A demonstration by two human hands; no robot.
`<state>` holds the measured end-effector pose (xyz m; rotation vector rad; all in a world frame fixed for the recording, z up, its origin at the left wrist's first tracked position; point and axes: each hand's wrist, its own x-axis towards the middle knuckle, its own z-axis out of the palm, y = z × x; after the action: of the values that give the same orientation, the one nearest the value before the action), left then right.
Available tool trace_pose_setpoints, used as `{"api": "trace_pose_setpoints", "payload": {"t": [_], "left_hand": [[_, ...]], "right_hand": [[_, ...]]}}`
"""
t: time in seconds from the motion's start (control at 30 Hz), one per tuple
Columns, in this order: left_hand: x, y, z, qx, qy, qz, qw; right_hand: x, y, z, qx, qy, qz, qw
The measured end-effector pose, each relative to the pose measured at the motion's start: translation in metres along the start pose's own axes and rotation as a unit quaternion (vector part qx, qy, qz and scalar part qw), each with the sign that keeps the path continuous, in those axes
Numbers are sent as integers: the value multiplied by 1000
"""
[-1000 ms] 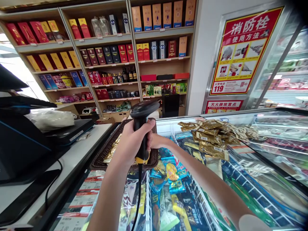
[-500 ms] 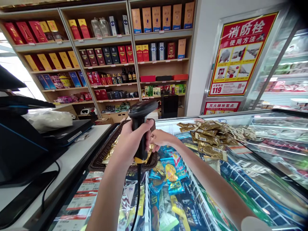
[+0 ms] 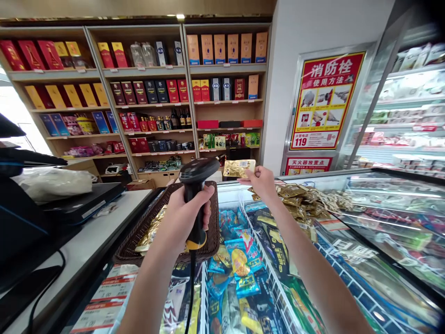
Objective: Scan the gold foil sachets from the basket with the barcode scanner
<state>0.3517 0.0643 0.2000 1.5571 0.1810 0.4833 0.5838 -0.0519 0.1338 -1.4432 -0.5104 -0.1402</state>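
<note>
Noted gripping a black scanner (image 3: 200, 170) upright in the closed fingers of the left hand (image 3: 184, 211). Found pinching one gold packet (image 3: 237, 168) between the fingers of the right hand (image 3: 263, 182), just beside the scanner head, with barcode (image 3: 244, 163) showing. Judged partway along: several gold packets (image 3: 150, 234) already in the brown basket (image 3: 215, 222); a large pile (image 3: 302, 197) left loose atop the freezer (image 3: 399, 265).

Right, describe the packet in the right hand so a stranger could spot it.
Find the big red wall poster. Below and left of it, the right hand pinches a gold packet. Unlike those in the pile, it is held up alone.
</note>
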Motion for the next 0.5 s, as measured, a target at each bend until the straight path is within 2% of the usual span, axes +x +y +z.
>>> {"api": "trace_pose_setpoints", "payload": {"t": [0.1,0.27,0.5], "left_hand": [[0,-1,2,1,-4,-3,1000],[-1,-2,3,8,-10,-1,1000],[-3,-3,8,4,-15,11,1000]], "right_hand": [[3,2,-1,31,18,-14,999],[4,4,-4,-27,22,-57,998],[-1,-3,-3,-52,35,-56,996]]}}
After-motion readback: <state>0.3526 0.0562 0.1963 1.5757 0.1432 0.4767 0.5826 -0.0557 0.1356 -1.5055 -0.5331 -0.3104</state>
